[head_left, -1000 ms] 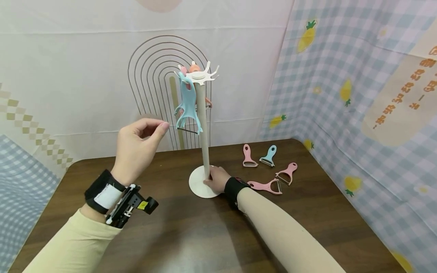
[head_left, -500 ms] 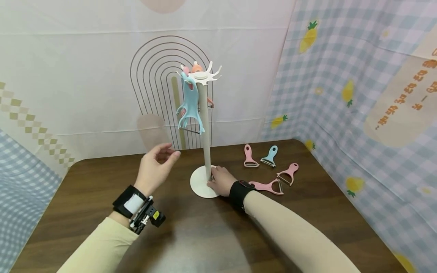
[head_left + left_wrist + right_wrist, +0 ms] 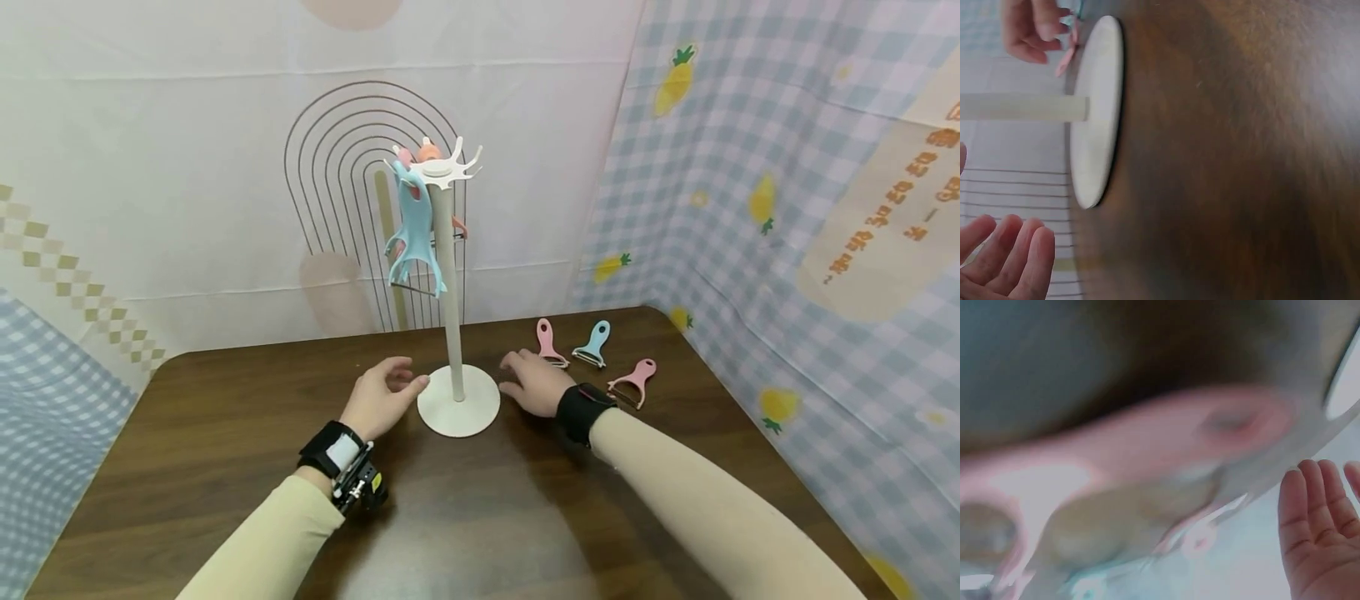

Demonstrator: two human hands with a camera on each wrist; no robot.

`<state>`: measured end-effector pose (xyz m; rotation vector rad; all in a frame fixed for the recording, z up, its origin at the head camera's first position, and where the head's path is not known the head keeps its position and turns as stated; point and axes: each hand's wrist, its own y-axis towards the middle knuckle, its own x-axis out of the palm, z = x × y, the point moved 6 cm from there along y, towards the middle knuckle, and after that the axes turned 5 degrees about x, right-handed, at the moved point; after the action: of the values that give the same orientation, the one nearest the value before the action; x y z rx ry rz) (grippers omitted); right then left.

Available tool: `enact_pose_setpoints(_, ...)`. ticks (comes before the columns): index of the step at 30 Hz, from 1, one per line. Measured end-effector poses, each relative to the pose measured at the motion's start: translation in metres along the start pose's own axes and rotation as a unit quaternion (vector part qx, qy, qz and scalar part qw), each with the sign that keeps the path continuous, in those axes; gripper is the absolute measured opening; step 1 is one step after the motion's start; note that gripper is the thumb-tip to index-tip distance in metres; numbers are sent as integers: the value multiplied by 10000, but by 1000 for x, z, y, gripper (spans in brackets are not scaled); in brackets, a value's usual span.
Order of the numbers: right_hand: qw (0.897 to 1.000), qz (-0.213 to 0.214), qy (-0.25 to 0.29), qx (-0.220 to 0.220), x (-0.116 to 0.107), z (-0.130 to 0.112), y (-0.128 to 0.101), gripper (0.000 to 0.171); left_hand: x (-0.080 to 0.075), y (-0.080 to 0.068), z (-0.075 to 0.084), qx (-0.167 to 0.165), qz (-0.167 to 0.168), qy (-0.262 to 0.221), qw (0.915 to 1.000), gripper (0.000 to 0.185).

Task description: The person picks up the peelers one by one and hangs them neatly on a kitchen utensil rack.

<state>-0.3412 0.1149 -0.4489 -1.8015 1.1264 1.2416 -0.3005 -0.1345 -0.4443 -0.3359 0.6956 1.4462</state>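
Note:
A white hook stand (image 3: 451, 333) rises from a round base (image 3: 459, 401) on the dark wooden table (image 3: 225, 433). From its top hooks hangs a blue peeler (image 3: 415, 237), with a pink one partly hidden behind it. My left hand (image 3: 386, 398) lies just left of the base with relaxed fingers (image 3: 1010, 256) and holds nothing. Just right of the base, my right hand (image 3: 534, 383) rests low over the table with straight fingers (image 3: 1316, 531). A blurred pink peeler (image 3: 1147, 444) fills the right wrist view, close under that wrist.
Three loose peelers lie on the table right of the stand: a pink one (image 3: 550, 343), a blue one (image 3: 592, 342) and another pink one (image 3: 636, 379). Patterned cloth walls stand behind and to the right. The base disc (image 3: 1097, 112) shows edge-on in the left wrist view.
My left hand has dropped from beside the hanging blue peeler to the table next to the base. My right hand has let go of the pole's foot and moved right.

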Motion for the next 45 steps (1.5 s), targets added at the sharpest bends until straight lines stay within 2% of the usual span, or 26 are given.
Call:
enact_pose_setpoints(5,9994,191,-56,283,-14,32,3,41,28,6,-3,-258,-254,141,9992,61)
enact_pose_setpoints(7,9986,212,-149,458,-15,41,6,43,40,8,0,-262,-357,172,9989,61)
enact_pose_setpoints(13,9934,42,-520,1019,-17,52,10,47,72,14,7,-131,-539,192,9983,48)
enact_pose_setpoints(17,9883,-206,-512,1419,-18,56,14,42,86,22,5,-233,-849,364,9954,46)
enact_pose_setpoints(20,9842,-370,-447,1675,-15,59,20,38,90,28,7,-226,-1193,361,9919,41)
enact_pose_setpoints(24,9807,-481,-482,1831,-10,63,28,44,91,31,13,-108,-1645,246,9860,34)
enact_pose_setpoints(27,9784,-585,-513,1916,-5,67,33,47,90,31,15,-148,-1849,303,9822,34)
enact_pose_setpoints(31,9765,-652,-623,1959,-3,72,36,42,91,32,16,-228,-1994,340,9791,31)
enact_pose_setpoints(35,9757,-679,-833,1907,-3,75,38,38,93,32,16,-146,-2059,350,9778,28)
enact_pose_setpoints(39,9756,-630,-1118,1779,-2,74,40,24,95,33,16,-91,-2135,307,9764,25)
enact_pose_setpoints(45,9753,-468,-1723,1296,-3,59,43,21,92,30,13,-433,-2468,105,9681,24)
